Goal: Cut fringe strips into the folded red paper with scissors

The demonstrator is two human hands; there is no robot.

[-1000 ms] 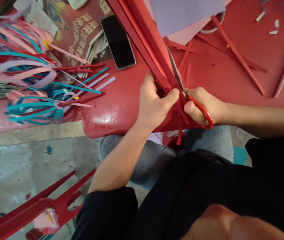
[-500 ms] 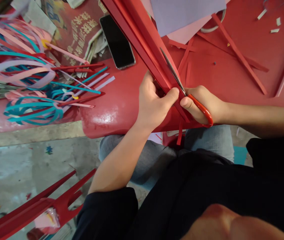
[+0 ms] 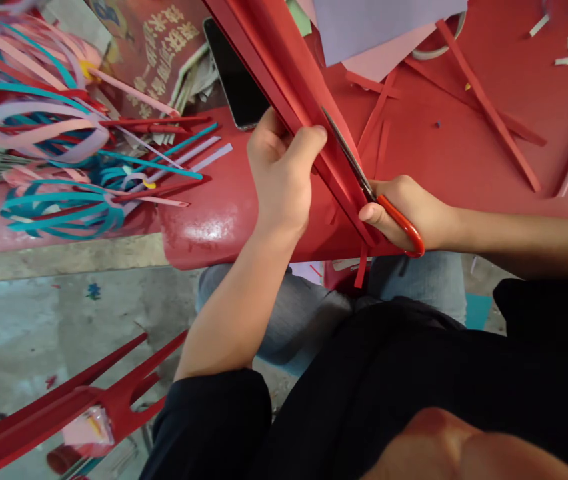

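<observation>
My left hand [image 3: 287,170] pinches the left edge of a long folded red paper sheet [image 3: 284,73], thumb on top and fingers curled beneath. In my right hand [image 3: 409,207] is a pair of scissors [image 3: 401,223] with orange-red handles. Their blades lie along the sheet, pointing up and left, with the paper at the blades. A narrow red end of paper [image 3: 361,267] hangs over the table's front edge near my lap.
Bundles of looped paper strips [image 3: 59,207] in teal, pink, lilac and red lie at the left. A black phone [image 3: 237,80] is beyond my left hand. Lilac paper [image 3: 389,27], a tape roll [image 3: 441,47] and loose red strips [image 3: 494,113] lie on the red table [image 3: 204,227].
My left hand has slid up and left along the red paper, away from the scissors. My right hand and the scissors stay nearly in place. The view has shifted slightly.
</observation>
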